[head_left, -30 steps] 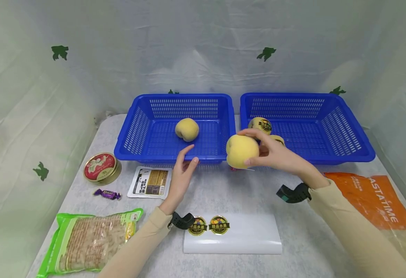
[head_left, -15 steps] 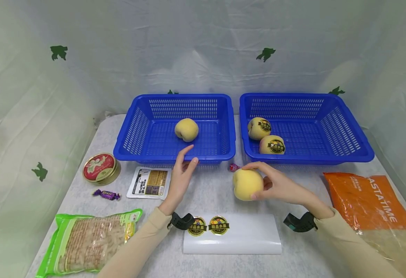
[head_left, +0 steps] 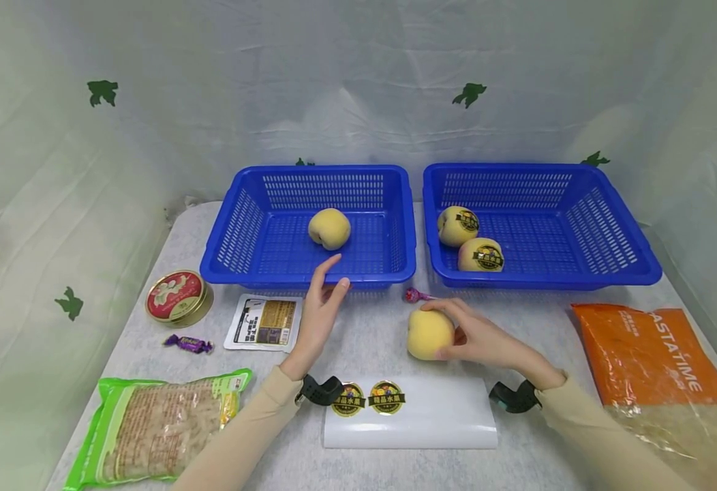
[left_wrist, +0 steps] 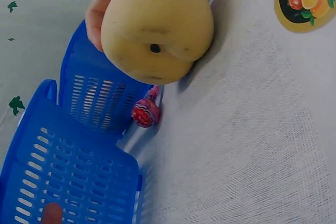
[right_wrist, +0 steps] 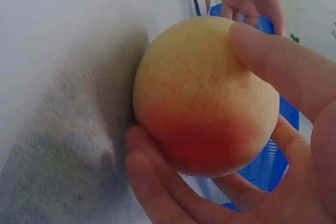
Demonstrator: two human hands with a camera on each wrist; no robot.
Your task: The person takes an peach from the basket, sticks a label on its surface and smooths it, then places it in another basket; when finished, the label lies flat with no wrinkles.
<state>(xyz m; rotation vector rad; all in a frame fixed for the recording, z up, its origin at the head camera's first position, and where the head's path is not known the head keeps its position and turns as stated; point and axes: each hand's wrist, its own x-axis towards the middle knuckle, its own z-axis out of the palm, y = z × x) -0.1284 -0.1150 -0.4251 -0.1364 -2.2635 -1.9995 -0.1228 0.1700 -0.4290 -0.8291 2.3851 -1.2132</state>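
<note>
Sideways, round peach [head_left: 430, 335], dimple [left_wrist: 155, 48] facing left

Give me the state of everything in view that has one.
Left hand: open, holding nothing
Right hand: gripping the front peach
Front peach: no sticker showing
Left basket: holds one peach, no sticker showing
Right basket: holds two stickered peaches
Sticker sheet: two stickers showing
Tin: closed
Purple candy: wrapped
Lollipop: wrapped
Green bag: filled, lying flat
Orange bag: lying flat, partly out of frame
White packet: lying flat
</note>
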